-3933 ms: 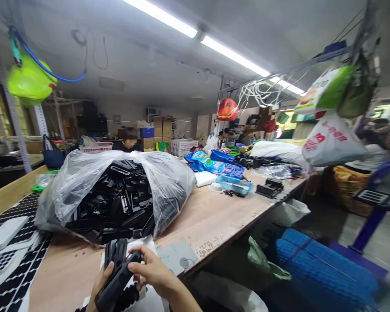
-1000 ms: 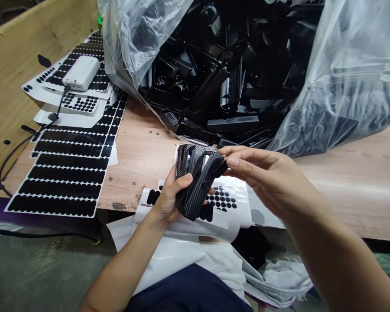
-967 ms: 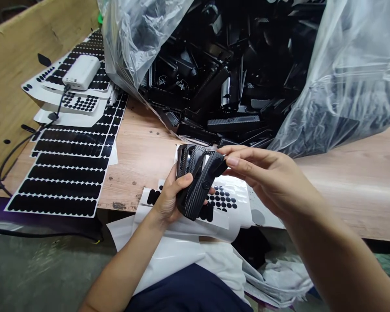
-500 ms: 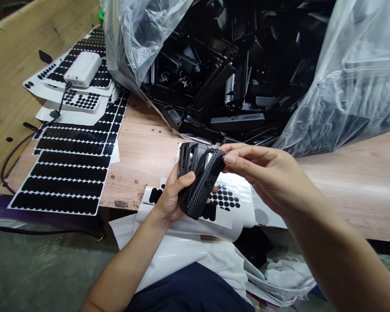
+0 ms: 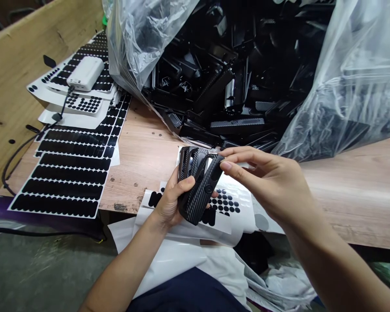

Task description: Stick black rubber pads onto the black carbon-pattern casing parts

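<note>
My left hand (image 5: 169, 200) is closed round a stack of black carbon-pattern plastic shells (image 5: 197, 182), held upright over the table's near edge. My right hand (image 5: 269, 182) reaches in from the right, its thumb and forefinger pinched on the top end of the front shell. Under both hands lies a white sticker sheet (image 5: 227, 203) with small black dots and ovals. Just behind them a big clear plastic bag (image 5: 338, 86) lies open, full of black plastic parts (image 5: 221, 86).
Sheets of black oval stickers (image 5: 71, 173) cover the left of the wooden table (image 5: 351, 190). A white power bank (image 5: 85, 73) with a black cable rests on the far sheets. A raised wooden board (image 5: 16, 73) borders the left. White paper and bags hang over my lap.
Since nearly four seconds ago my view dropped from the room to the table. In the last second my right fingers slid slightly left along the front shell's top; the stack stayed put.
</note>
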`<state>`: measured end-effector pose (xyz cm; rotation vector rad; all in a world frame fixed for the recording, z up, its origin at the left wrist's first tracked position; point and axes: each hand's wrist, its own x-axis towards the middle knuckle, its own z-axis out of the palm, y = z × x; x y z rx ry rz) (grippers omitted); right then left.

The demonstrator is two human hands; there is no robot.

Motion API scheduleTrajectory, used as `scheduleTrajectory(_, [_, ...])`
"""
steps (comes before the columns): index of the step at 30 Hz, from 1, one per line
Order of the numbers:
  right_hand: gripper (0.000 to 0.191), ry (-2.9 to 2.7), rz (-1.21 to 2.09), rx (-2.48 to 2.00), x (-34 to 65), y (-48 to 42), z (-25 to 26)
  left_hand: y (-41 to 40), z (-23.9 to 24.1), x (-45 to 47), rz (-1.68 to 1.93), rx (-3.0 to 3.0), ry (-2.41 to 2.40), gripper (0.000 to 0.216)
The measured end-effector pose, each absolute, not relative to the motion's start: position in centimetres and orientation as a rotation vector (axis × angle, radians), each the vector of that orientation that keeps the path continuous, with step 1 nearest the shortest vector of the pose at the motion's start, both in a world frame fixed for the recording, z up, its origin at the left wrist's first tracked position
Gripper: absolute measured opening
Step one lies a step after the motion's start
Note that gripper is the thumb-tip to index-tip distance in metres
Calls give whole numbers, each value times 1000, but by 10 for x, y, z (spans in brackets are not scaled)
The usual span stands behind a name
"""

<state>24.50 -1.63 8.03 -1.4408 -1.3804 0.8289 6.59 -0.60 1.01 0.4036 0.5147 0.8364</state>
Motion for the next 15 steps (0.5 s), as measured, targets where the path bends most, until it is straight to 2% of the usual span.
scheduleTrajectory(7, [3, -1543, 516, -1436, 239, -23, 80, -6, 10, 66, 827, 403, 525, 86])
scheduleTrajectory(15, [9, -1741, 184, -1391, 236, -24, 77, -6, 9, 65, 821, 442, 540, 85])
